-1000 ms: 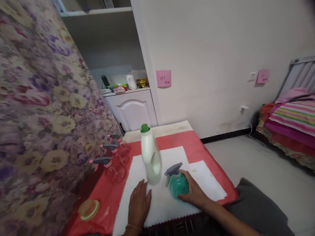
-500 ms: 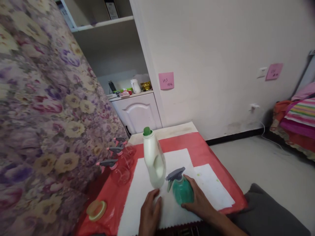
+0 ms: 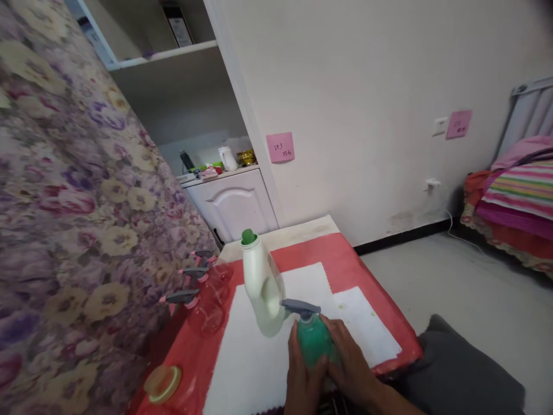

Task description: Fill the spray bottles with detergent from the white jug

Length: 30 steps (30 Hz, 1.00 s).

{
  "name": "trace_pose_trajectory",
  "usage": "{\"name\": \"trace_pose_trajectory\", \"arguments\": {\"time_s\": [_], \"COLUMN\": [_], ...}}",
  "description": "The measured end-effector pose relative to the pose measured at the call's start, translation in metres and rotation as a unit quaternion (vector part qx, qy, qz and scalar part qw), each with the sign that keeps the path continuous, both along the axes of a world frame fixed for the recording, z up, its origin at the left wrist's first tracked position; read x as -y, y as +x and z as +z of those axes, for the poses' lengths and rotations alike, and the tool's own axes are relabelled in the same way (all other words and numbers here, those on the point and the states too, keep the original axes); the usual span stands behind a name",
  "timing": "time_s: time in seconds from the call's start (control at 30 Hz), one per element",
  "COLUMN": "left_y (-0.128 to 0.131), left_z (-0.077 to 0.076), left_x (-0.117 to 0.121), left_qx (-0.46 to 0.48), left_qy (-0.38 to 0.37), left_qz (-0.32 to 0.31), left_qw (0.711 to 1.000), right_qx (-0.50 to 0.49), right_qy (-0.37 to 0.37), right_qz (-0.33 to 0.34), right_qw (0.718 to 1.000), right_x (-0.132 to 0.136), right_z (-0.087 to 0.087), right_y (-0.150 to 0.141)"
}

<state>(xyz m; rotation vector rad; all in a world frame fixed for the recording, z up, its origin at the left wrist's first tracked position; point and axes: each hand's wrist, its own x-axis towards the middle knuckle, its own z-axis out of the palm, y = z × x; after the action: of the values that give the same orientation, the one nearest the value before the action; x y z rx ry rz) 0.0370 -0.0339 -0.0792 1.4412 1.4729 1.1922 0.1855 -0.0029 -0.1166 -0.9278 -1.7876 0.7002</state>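
Observation:
A spray bottle [image 3: 314, 339] with a green body and a grey trigger head is clasped between both of my hands. My left hand [image 3: 300, 369] wraps its left side, fingers closed against the body. On the other side my right hand [image 3: 349, 358] grips it, the thumb towards me. The grey nozzle points left. Just beyond and to the left, a pale green detergent jug [image 3: 263, 288] stands upright on a white cloth [image 3: 235, 357]; something green sits in its mouth. Part of the spray bottle's lower body is hidden by my fingers.
Several clear spray bottles [image 3: 206, 311] with pink collars stand along the left side of the red-covered table [image 3: 190, 363]. A round lidded container [image 3: 163, 383] lies near the front left. White paper [image 3: 367, 328] is at the right. A floral curtain [image 3: 99, 230] hangs at the left edge.
My left hand has moved right from the cloth onto the spray bottle, which my right hand was holding. The bottle has turned so its nozzle points more squarely left. The view has shifted slightly.

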Motion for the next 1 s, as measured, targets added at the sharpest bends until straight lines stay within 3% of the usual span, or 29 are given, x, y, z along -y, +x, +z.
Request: {"name": "trace_pose_trajectory", "arguments": {"time_s": [0.3, 0.4, 0.57, 0.7, 0.9, 1.0], "left_y": [0.007, 0.002, -0.017, -0.027, -0.034, -0.033], "left_z": [0.013, 0.017, 0.031, 0.041, 0.040, 0.046], "left_x": [-0.024, -0.029, -0.037, -0.041, -0.042, -0.038], "left_qx": [-0.095, -0.088, -0.023, 0.006, -0.021, -0.021], "left_qy": [0.019, 0.019, 0.002, -0.027, 0.014, 0.025], "left_qz": [0.083, 0.040, -0.105, -0.200, -0.200, -0.165], "left_qw": [0.992, 0.995, 0.994, 0.979, 0.979, 0.986], "right_qx": [-0.059, -0.078, -0.087, -0.096, -0.115, -0.111], "right_qy": [-0.068, -0.078, -0.073, -0.081, -0.109, -0.109], "right_qz": [0.011, 0.033, 0.026, 0.072, 0.118, 0.109], "right_qw": [0.996, 0.993, 0.993, 0.990, 0.980, 0.982], "right_x": [-0.006, -0.009, -0.011, -0.018, -0.028, -0.028], "right_z": [0.014, 0.017, 0.016, 0.013, 0.013, 0.011], "right_y": [0.008, 0.009, 0.010, 0.007, 0.001, 0.000]}}
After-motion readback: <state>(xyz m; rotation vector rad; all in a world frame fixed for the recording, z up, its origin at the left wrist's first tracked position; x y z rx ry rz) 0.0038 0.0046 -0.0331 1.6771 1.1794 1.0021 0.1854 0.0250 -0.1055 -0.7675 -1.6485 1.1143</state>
